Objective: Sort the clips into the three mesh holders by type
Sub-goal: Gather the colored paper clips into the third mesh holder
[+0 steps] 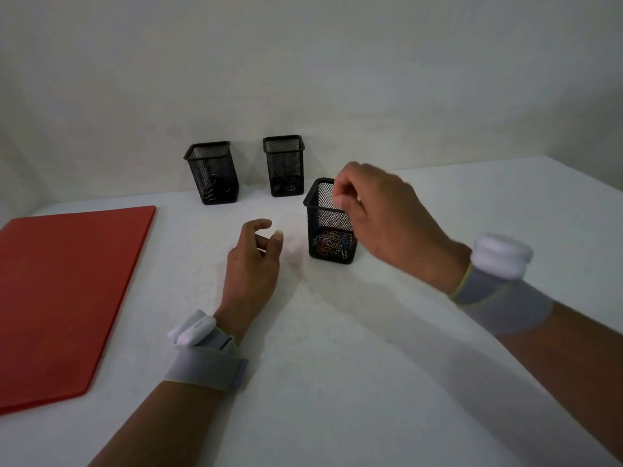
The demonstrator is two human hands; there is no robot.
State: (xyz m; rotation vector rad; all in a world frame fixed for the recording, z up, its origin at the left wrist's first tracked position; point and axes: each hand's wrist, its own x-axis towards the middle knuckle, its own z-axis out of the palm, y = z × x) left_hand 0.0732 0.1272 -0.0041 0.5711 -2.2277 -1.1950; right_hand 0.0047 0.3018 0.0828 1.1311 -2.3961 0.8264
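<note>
Three black mesh holders stand on the white table. The left holder (213, 173) and the middle holder (285, 166) stand near the back wall, each with dark clips at the bottom. The near holder (328, 230) stands closer to me and holds several coloured paper clips (332, 244). My right hand (381, 217) hovers over the near holder's opening, its fingers curled and its thumb and fingertips bunched together; no clip shows between them. My left hand (253, 264) rests on the table left of that holder, fingers loosely curled and holding nothing.
A red sheet (67, 291) lies flat on the left side of the table. The wall rises right behind the two far holders. Both wrists wear grey bands with white devices.
</note>
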